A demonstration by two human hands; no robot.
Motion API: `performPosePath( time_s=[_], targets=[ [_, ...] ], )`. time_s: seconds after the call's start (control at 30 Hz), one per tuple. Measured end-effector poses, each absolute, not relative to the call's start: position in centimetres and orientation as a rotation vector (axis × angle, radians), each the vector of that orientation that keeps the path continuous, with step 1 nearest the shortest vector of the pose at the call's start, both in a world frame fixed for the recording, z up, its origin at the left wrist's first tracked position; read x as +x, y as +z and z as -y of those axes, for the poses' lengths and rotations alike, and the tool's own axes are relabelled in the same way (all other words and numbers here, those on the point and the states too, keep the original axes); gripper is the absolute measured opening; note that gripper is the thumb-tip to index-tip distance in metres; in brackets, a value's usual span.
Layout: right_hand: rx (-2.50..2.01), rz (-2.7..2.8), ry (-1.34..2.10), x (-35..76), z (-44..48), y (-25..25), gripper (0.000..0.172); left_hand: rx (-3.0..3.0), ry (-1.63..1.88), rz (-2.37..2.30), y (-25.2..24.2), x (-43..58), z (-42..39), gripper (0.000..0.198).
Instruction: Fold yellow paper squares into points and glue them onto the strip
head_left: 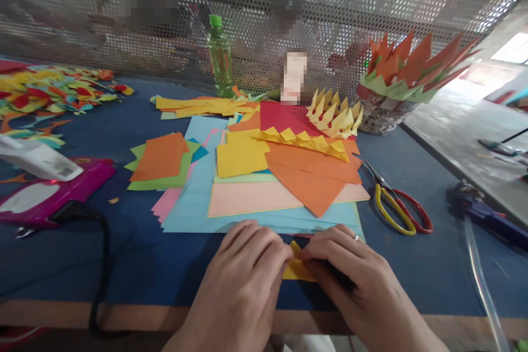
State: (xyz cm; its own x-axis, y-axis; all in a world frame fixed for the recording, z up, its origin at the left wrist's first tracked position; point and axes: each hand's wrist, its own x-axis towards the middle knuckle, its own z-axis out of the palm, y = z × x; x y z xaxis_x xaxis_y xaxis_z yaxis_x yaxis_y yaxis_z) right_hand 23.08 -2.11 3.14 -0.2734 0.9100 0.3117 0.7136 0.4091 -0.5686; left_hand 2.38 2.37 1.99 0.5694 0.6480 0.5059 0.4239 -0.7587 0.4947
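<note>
Left hand [251, 269] and right hand [350, 267], close together, both pinch yellow paper [297, 271] near the front of the table [152, 269]. Uneven finger pressure could skew or crumple it; straying knuckles might nudge blue sheets [185, 222] just beyond.

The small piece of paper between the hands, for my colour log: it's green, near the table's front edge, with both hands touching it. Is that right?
The colour is wrong: the head view shows the small piece of paper is yellow. The left hand and right hand do touch it, near the table's front edge.
</note>
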Motion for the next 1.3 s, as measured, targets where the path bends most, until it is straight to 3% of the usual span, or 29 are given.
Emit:
performPosePath(
  time_s=[0.53, 1.0, 1.3],
  targets=[
    [-1.251, 2.127, 0.169, 23.1, 2.4, 2.8, 0.022, 2.791, 0.974, -0.848, 3.0, 2.3, -2.9, 0.024],
    [-1.261, 2.19, 0.014, 23.0, 2.3, 2.5, 0.021, 2.876, 0.944, -0.785, 2.0, 1.7, -2.4, 0.039],
    [-1.306, 2.17, -0.101, 22.5, 2.3, 2.5, 0.033, 2.852, 0.984, -0.875, 1.9, 2.1, -2.1, 0.038]
  ],
)
